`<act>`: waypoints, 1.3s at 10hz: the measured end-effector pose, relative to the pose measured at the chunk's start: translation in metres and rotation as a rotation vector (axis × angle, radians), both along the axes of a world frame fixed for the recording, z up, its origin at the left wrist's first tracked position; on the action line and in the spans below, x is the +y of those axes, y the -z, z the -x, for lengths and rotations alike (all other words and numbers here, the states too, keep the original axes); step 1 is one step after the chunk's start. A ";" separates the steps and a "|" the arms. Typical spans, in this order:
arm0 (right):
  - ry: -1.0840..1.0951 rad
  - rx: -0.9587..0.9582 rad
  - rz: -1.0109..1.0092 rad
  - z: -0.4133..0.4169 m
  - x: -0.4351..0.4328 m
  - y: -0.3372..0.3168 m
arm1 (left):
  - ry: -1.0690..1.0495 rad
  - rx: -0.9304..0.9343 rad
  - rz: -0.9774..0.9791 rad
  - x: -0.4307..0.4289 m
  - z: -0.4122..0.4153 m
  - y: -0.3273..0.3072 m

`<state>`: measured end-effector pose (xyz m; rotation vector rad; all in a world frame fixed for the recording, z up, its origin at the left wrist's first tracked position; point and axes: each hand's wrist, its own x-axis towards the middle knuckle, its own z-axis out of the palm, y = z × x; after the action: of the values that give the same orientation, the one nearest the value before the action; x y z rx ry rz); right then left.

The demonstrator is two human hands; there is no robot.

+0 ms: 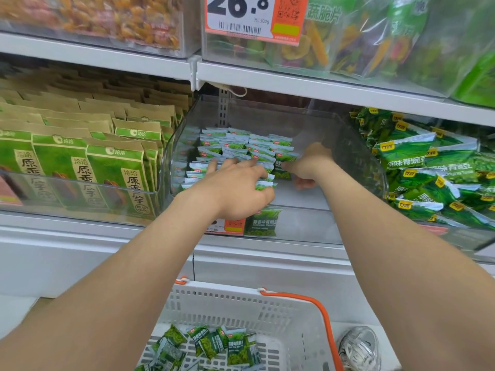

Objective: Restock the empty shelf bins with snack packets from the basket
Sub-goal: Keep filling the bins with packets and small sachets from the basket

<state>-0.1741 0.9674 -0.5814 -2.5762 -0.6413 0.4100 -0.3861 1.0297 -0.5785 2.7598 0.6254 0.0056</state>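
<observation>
1. Your left grip (pixel 235 183) curls round snack packets (pixel 241 145) stacked in the bin's (pixel 356 162) left half. Whether your right grip (pixel 308 164) holds anything cannot be told.
2. The right half is unfilled, and more remain in the basket (pixel 241 303).

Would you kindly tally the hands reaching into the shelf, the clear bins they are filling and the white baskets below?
Hands on the snack packets: 2, the left hand and the right hand
Clear bins being filled: 1, the centre bin
White baskets: 1, the basket
Total: 4
</observation>
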 end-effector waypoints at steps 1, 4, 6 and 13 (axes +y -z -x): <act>-0.010 0.080 -0.044 0.003 0.006 0.001 | 0.002 0.001 -0.004 0.001 0.000 0.001; -0.100 -0.063 0.062 0.004 0.004 0.005 | 0.004 -0.036 -0.012 0.004 -0.002 0.006; -0.117 -0.185 0.141 0.011 -0.006 -0.003 | -0.041 -0.142 -0.070 0.000 0.004 0.005; -0.456 -0.497 -0.399 0.184 -0.163 0.127 | 0.145 -0.488 -0.351 -0.093 0.090 0.148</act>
<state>-0.3577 0.8041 -0.7087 -2.1326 -1.3434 -0.2231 -0.4760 0.9362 -0.7260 2.9511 0.3131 0.7993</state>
